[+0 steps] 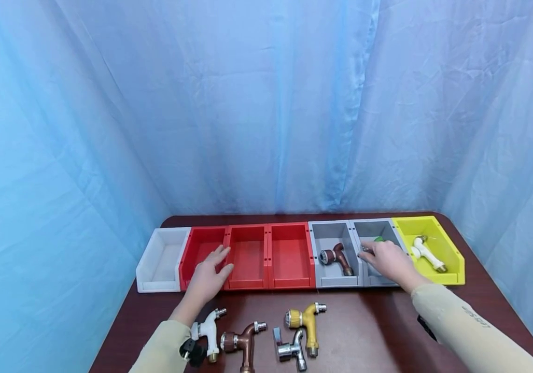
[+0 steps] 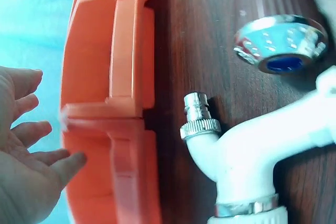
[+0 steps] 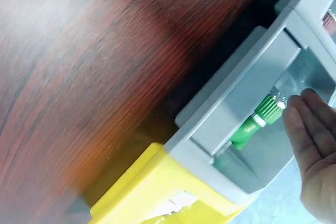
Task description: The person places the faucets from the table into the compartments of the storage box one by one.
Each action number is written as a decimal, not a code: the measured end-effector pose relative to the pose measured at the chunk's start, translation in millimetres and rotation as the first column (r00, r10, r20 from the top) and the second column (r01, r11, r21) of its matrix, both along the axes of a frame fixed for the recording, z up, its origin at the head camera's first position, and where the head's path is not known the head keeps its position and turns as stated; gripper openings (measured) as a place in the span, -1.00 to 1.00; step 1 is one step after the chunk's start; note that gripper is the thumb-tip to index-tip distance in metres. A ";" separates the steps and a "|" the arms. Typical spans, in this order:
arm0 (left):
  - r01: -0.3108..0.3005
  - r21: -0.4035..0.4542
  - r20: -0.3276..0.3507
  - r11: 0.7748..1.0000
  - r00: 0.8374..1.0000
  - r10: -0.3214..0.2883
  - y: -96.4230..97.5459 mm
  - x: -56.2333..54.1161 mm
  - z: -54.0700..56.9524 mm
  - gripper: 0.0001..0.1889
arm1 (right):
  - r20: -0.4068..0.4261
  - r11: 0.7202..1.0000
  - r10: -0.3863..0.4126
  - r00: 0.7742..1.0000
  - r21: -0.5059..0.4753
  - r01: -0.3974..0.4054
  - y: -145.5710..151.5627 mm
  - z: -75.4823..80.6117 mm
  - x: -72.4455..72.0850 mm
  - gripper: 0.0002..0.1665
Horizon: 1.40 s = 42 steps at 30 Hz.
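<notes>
In the head view my right hand (image 1: 388, 260) reaches down into the grey bin beside the yellow one, with thumb and fingers close together. The right wrist view shows a green tap (image 3: 269, 109) in that bin, the right hand's fingertips (image 3: 295, 106) at the chrome end of its knob. Part of the tap is hidden by the hand in the head view. My left hand (image 1: 209, 272) hovers, fingers apart and holding nothing, over the front of the red bins (image 1: 248, 284). Below it, a white tap (image 1: 209, 334) lies on the table close to the left wrist.
A brown tap (image 1: 246, 342), a chrome tap (image 1: 291, 350) and a yellow tap (image 1: 310, 327) lie along the table's near side. Another brown tap (image 1: 338, 257) sits in the left grey bin, another white tap (image 1: 427, 253) in the yellow bin (image 1: 457, 264). A white bin (image 1: 159, 286) ends the row.
</notes>
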<state>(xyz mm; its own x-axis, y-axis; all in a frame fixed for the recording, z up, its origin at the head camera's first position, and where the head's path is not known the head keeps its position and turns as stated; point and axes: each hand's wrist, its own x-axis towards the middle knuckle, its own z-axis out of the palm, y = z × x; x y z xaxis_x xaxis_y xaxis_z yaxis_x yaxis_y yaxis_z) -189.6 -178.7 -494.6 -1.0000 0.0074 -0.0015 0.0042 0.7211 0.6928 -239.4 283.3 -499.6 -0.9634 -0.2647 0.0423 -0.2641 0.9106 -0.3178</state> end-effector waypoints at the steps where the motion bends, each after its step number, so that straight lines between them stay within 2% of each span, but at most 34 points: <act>1: 0.020 -0.042 -0.026 0.999 0.999 -0.021 3.2 2.7 2.8 -0.33 | 0.009 1.000 -0.009 1.000 -0.015 0.010 -0.4 -0.7 -1.4 -0.50; 4: 0.068 -0.149 -0.091 0.987 0.992 -0.082 12.4 11.3 8.9 -0.32 | 0.033 0.998 -0.022 0.999 -0.064 0.024 -0.4 -2.4 -4.3 -0.53; 7: 0.110 -0.215 -0.132 0.970 0.981 -0.140 21.2 20.0 13.1 -0.33 | 0.074 0.990 -0.030 0.997 -0.135 0.040 0.4 -2.1 -5.9 -0.55; 9: 0.138 -0.241 -0.144 0.961 0.974 -0.176 27.3 25.7 14.8 -0.34 | 0.125 0.981 -0.039 0.991 -0.185 0.062 0.9 -0.8 -6.7 -0.57; 12: 0.176 -0.259 -0.140 0.950 0.966 -0.218 36.6 33.9 16.1 -0.36 | 0.231 0.957 -0.057 0.971 -0.265 0.119 2.1 2.0 -7.5 -0.57; 16: 0.243 -0.264 -0.105 0.934 0.955 -0.278 49.6 43.0 14.7 -0.40 | 0.368 0.911 -0.087 0.926 -0.346 0.223 3.3 3.7 -8.0 -0.52; 19: 0.308 -0.262 -0.061 0.915 0.941 -0.334 59.0 49.2 13.5 -0.42 | 0.441 0.872 -0.103 0.892 -0.392 0.294 3.8 4.5 -8.4 -0.51; 26: 0.407 -0.272 0.059 0.872 0.912 -0.407 83.3 62.6 9.1 -0.43 | 0.556 0.763 -0.129 0.821 -0.473 0.440 5.5 6.0 -7.5 -0.53; 31: 0.452 -0.281 0.089 0.847 0.891 -0.446 96.1 69.7 -0.5 -0.45 | 0.587 0.718 -0.137 0.798 -0.497 0.488 5.5 5.6 -8.3 -0.59; 36: 0.477 -0.289 0.117 0.830 0.878 -0.465 106.1 72.6 -5.9 -0.43 | 0.607 0.684 -0.126 0.785 -0.520 0.512 5.9 5.5 -8.5 -0.63; 40: 0.493 -0.279 0.145 0.824 0.870 -0.471 114.0 73.2 -8.1 -0.39 | 0.620 0.669 -0.125 0.774 -0.523 0.528 6.1 6.2 -8.9 -0.64; 42: 0.500 -0.290 0.145 0.816 0.866 -0.479 117.6 73.6 -8.7 -0.36 | 0.623 0.675 -0.134 0.771 -0.512 0.531 5.7 6.8 -9.2 -0.64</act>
<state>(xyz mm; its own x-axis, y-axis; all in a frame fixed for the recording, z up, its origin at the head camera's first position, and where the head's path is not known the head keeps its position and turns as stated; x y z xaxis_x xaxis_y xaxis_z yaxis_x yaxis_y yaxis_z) -116.0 -61.1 -503.4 -0.8621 0.4845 -0.1486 0.3785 0.8105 0.4470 -248.6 289.0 -492.8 -0.8979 -0.0188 -0.4397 0.3921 0.4193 -0.8188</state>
